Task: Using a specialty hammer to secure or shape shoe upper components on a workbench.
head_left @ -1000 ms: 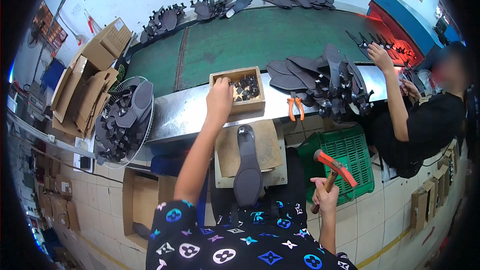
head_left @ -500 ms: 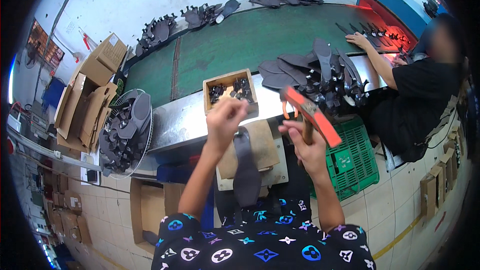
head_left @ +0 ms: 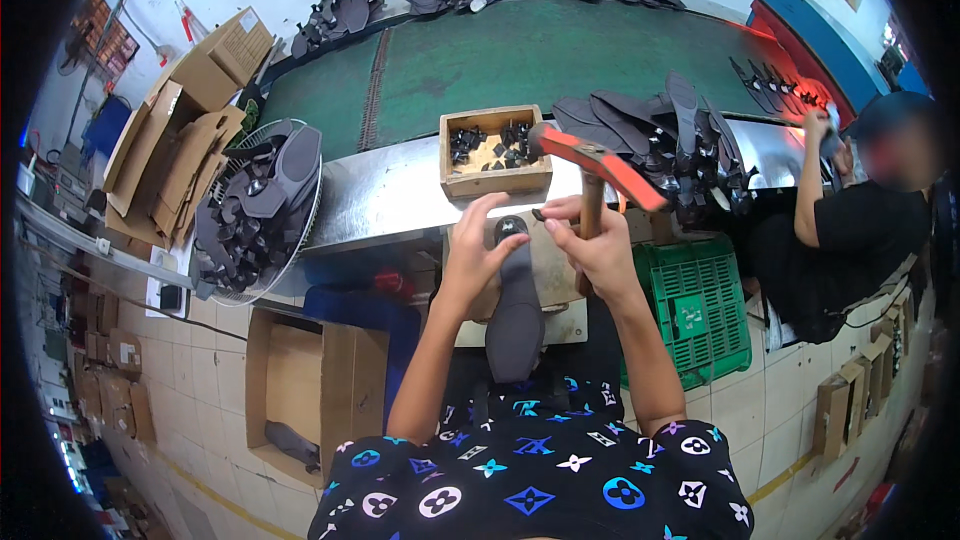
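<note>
A dark grey shoe sole point(head_left: 516, 325) lies lengthwise in front of me, its heel end on the pad of a small work stand point(head_left: 565, 325). My left hand point(head_left: 472, 255) is at the heel end, fingers and thumb spread apart, the thumb over the sole's edge. In my right hand point(head_left: 602, 252) is a hammer point(head_left: 603, 162) with an orange-red head and wooden handle, held upright. The same hand pinches a small dark piece point(head_left: 539, 215) between thumb and forefinger, close to the heel. Just beyond, a wooden box point(head_left: 497, 183) holds small black parts.
Stacked soles point(head_left: 683, 110) with black heels lie right of the box, before a green conveyor belt point(head_left: 450, 65). A wire basket point(head_left: 318, 202) of soles stands left. A green crate point(head_left: 690, 315) is at my right, near a seated co-worker point(head_left: 850, 210). An open carton point(head_left: 355, 380) sits lower left.
My left hand has come down from near the wooden box to the sole's heel, its closed fingers now spread. The small dark piece now shows in my right fingers. The co-worker's hands have drawn back.
</note>
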### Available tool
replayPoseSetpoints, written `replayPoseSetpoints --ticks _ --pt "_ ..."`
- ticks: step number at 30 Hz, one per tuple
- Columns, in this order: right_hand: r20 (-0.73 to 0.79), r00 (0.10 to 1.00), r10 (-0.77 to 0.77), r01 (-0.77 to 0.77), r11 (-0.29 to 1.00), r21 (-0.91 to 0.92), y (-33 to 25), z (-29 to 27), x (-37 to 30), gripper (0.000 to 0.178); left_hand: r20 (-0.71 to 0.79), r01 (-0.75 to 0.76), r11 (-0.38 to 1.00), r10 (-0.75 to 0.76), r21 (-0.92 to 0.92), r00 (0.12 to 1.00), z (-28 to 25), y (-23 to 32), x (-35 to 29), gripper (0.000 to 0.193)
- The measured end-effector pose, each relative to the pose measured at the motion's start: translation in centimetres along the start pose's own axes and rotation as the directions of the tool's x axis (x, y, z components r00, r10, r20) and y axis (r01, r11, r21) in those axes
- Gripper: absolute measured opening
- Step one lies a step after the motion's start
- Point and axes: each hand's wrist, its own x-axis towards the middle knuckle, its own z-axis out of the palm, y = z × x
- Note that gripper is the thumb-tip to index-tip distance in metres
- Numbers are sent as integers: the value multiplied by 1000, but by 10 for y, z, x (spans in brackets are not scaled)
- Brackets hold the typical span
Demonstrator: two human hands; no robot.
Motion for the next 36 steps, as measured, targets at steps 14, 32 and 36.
replayPoseSetpoints --ticks 14,32,36 --pt "243 947 -211 302 843 -445 45 13 28 26 115 201 970 -186 -138 976 -1 -26 -18 29" --pt "33 996 -87 93 930 -354 -15 27 -29 27 356 310 908 -201 -281 912 -14 -39 -2 26" --pt "35 969 -246 229 827 -513 -28 29 -56 29 347 275 893 -147 -356 926 -13 -42 -1 26"
